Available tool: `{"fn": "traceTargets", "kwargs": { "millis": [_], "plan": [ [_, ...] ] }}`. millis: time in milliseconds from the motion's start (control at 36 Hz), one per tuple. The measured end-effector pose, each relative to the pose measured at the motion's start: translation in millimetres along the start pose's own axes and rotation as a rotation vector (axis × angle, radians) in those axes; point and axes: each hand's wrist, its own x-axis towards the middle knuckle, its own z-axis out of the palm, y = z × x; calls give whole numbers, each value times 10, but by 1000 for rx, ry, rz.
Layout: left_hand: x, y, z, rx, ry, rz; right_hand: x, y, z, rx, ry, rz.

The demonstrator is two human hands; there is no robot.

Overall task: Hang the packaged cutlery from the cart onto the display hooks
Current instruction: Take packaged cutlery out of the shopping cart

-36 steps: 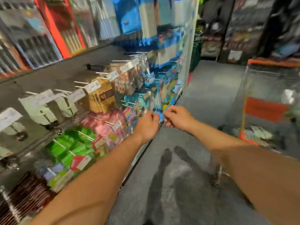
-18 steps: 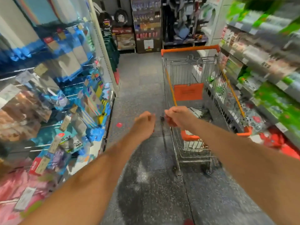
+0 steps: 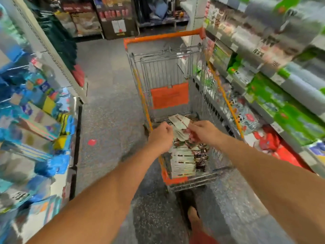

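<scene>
An orange-trimmed wire cart [image 3: 177,37] stands in the aisle ahead of me. Several packaged cutlery packs [image 3: 182,159] with pale header cards lie piled in its basket. My right hand [image 3: 204,132] reaches into the basket and its fingers touch the top pack [image 3: 179,121]; whether they grip it is unclear. My left hand [image 3: 161,136] hovers over the cart's near left rim with fingers curled and holds nothing. The display hooks [image 3: 26,95] with blue hanging packs are blurred at the left.
Shelves of green, grey and red packaged goods [image 3: 274,95] run close along the cart's right side. The speckled grey aisle floor [image 3: 109,103] stretches ahead to more shelving. My foot [image 3: 193,217] shows below the cart.
My view swung from the hook display on the left to the cart. Both hands left the hooks and moved over the cart basket, the right one reaching onto the packs.
</scene>
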Motion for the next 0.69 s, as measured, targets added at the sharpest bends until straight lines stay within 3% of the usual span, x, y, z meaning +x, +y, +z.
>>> {"fn": "traceTargets", "kwargs": {
  "millis": [167,306,472,639,694],
  "plan": [
    [773,85,403,20,-125,-142,894,181,-388,-36,-49,156],
    [1282,-30,784,30,-147,-268,1514,568,-505,-335,-191,143],
    [1514,-488,1262,35,-218,-402,1882,1072,-329,-549,-309,89],
    [1687,-947,1686,158,-371,-525,2167,1643,39,-706,-496,172],
    [1697,-1099,1824,203,-396,-543,2188,1803,161,-758,-566,93]
  ]
}}
